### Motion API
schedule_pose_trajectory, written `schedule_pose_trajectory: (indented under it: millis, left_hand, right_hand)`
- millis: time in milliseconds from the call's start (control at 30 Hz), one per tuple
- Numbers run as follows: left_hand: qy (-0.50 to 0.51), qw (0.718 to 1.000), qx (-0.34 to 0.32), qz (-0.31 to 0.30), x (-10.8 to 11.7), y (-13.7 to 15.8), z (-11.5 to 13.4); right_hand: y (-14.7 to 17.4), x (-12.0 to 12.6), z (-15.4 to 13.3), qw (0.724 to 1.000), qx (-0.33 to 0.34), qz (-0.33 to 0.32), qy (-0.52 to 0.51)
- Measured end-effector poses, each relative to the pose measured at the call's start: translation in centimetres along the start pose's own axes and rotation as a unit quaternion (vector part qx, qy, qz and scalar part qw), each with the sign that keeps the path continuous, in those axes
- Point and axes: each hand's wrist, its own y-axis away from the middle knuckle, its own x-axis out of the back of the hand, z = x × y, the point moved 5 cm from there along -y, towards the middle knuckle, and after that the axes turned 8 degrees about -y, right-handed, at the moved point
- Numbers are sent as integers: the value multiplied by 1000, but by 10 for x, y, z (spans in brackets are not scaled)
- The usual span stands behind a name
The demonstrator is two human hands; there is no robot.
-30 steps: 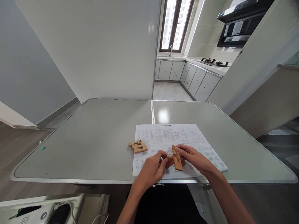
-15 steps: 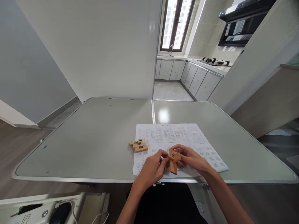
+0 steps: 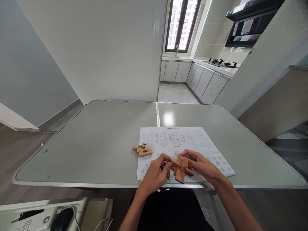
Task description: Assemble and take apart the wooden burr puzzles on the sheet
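Observation:
Both hands meet over the near part of a printed diagram sheet (image 3: 173, 138). Between them is a partly joined wooden burr puzzle (image 3: 182, 168), several pieces crossing one another. My left hand (image 3: 157, 171) pinches the end of a rod-like piece that sticks out to the left of the cluster. My right hand (image 3: 199, 165) is closed around the cluster's upper right side, thumb and fingers on the wood. Some fingertips are hidden behind the pieces. Left of the hands, several loose notched wooden pieces (image 3: 143, 150) lie together on the sheet's left edge.
The grey table (image 3: 96, 144) has a metal rim and a seam down its middle. A small green bit (image 3: 45, 151) lies near its left edge. Below at the left, an open drawer (image 3: 79, 213) holds a white box and cables. Beyond is a kitchen.
The wooden cluster has turned and shifted slightly right and nearer to me. More of the left rod shows now, and a piece at the lower right has come into view.

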Motion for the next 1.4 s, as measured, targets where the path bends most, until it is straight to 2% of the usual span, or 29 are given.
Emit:
schedule_pose_trajectory:
  millis: [167, 333, 433, 567, 700, 800, 867, 1133, 1400]
  left_hand:
    - [9, 1000, 20, -10, 0, -2, -3]
    - [-18, 999, 38, 21, 1, -6, -12]
    - [-23, 999, 39, 30, 0, -6, -16]
    - [-26, 998, 40, 35, 0, -6, -18]
    - [-29, 998, 46, 30, 1, -4, -18]
    - [-32, 998, 53, 25, 1, -4, -18]
    - [-32, 998, 56, 23, 1, -4, -18]
    - [-34, 998, 53, 24, 1, -4, -19]
    - [-40, 998, 54, 21, 1, -3, -18]
  right_hand:
    - [5, -1, 0, 1000, -30, -5, -2]
    - [9, 8, 0, 999, -24, 24, -25]
    - [8, 29, 0, 995, 9, 96, -34]
    - [6, 68, -7, 972, 81, 209, -68]
    - [6, 108, -17, 934, 139, 327, -47]
    - [7, 132, -23, 896, 164, 412, 23]
    - [6, 144, -25, 877, 172, 445, 55]
    - [-4, 172, -22, 845, 163, 490, 140]
    - [-13, 181, -17, 822, 152, 505, 213]
